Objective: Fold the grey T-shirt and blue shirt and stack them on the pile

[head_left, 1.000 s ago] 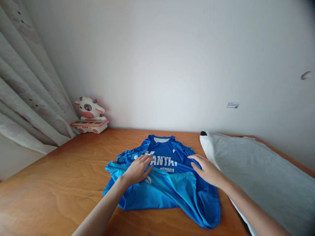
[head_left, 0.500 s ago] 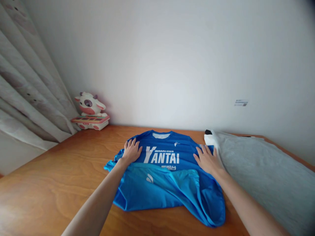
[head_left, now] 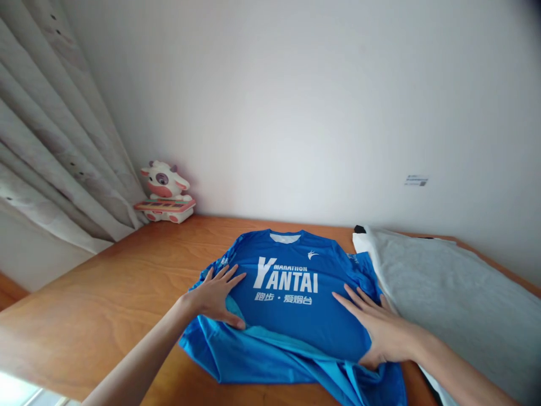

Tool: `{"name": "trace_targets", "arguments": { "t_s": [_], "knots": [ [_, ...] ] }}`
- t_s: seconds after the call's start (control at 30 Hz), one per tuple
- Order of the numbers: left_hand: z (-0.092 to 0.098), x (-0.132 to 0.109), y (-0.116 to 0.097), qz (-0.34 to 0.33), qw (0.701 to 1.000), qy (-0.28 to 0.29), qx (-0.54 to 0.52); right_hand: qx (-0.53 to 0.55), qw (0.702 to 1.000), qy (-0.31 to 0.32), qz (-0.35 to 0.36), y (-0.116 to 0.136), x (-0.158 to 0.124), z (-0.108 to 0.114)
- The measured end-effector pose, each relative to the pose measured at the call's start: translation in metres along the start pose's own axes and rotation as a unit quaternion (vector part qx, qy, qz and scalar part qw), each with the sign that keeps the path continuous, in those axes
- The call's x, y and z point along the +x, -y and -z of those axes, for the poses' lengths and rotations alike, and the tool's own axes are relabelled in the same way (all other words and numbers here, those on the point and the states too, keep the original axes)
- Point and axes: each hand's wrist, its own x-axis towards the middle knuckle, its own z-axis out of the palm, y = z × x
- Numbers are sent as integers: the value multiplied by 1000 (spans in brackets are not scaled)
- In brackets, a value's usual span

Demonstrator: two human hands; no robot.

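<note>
A blue shirt [head_left: 291, 299] lay front-up on the wooden counter [head_left: 127, 282], its white "YANTAI" lettering readable, though the smaller print above and below it was too fine to make out. The left hand [head_left: 215, 296] lay flat with fingers spread on the shirt's left edge, thumb tucked along a fold of lighter blue cloth. The right hand [head_left: 380, 330] was likewise flat and spread, on the shirt's right side; neither hand pinched any cloth. The shirt's hem bunched in loose folds nearest the camera and ran out of the frame at the bottom, so its lower edge was cut off. Just right of the shirt lay a grey cloth [head_left: 456, 293], partly cropped, with a small dark thing at its far corner too tiny to identify. Beyond the shirt, far left, a toy cow [head_left: 167, 189] sat beside the curtain [head_left: 54, 146].
</note>
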Motion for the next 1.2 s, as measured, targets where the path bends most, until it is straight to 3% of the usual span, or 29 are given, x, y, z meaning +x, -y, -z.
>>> {"name": "trace_targets", "arguments": {
  "t_s": [0.07, 0.17, 0.27, 0.43, 0.63, 0.77, 0.9, 1.0, 1.07, 1.13, 1.2],
  "knots": [
    [-1, -6, 9, 17, 999, -40, -2, -12, 1000, 12, -17, 7, -5, 4],
    [-4, -7, 24, 81, 982, -169, 8, 1, 1000, 10, -6, 19, -6, 11],
    [-6, -1, 42, 184, 946, -267, -22, 38, 997, -55, 40, 32, 1, 13],
    [7, 17, 65, 299, 884, -291, -209, 71, 978, -163, 107, 66, 24, 12],
    [30, 34, 87, 317, 812, -368, -325, 105, 966, -176, 156, 106, 45, 18],
    [31, 41, 96, 319, 745, -382, -444, 137, 963, -166, 165, 117, 50, 23],
    [28, 44, 91, 286, 707, -368, -532, 168, 962, -153, 153, 117, 55, 22],
    [32, 45, 69, 227, 699, -370, -568, 196, 958, -160, 137, 114, 66, 17],
    [38, 44, 48, 149, 703, -357, -597, 217, 954, -168, 120, 112, 77, 13],
    [42, 42, 27, 24, 713, -316, -625, 244, 949, -174, 96, 111, 88, 9],
    [40, 38, 13, -74, 739, -296, -600, 275, 943, -175, 66, 111, 98, 6]
  ]
}}
